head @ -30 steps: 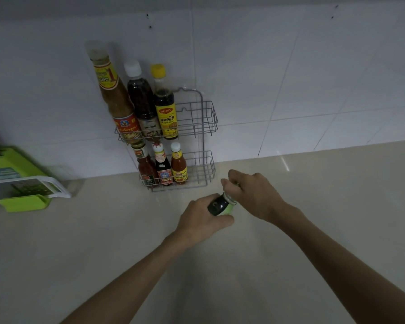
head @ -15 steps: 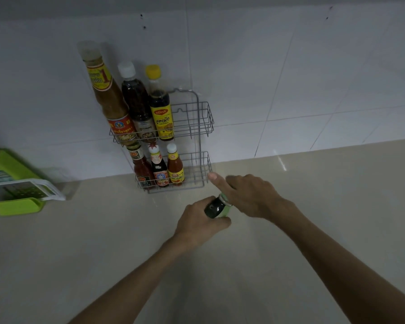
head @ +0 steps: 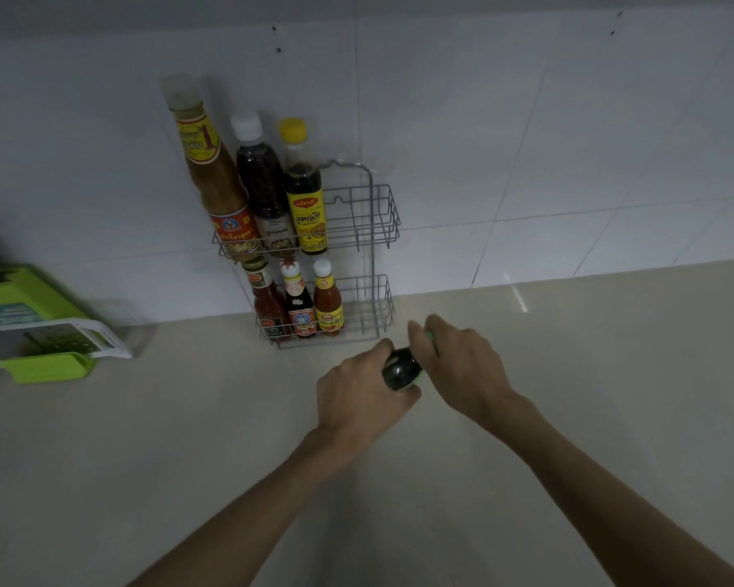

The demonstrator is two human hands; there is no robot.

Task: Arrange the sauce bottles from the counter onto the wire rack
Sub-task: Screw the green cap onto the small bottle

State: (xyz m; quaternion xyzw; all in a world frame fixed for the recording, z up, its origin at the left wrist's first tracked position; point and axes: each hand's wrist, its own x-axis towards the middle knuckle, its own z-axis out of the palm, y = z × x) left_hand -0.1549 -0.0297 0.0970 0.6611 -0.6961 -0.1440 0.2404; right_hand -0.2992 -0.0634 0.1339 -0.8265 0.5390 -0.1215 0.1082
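A two-tier grey wire rack (head: pixel 378 213) stands against the tiled wall. Its upper tier holds three tall sauce bottles (head: pixel 301 192) on the left side. Three small bottles (head: pixel 299 302) fill the left of the lower tier. The right part of both tiers holds nothing. Just in front of the rack, a small dark bottle (head: pixel 400 368) with a green label is gripped between both hands. My left hand (head: pixel 359 396) wraps its body. My right hand (head: pixel 458 362) covers its top end, which is hidden.
A green and white plastic slicer box (head: pixel 43 328) sits on the beige counter (head: pixel 187 438) at the far left. White wall tiles rise directly behind the rack.
Both hands with the dark bottle have stayed just in front of the rack's lower right corner. My right hand's extended finger has folded down over the bottle's top.
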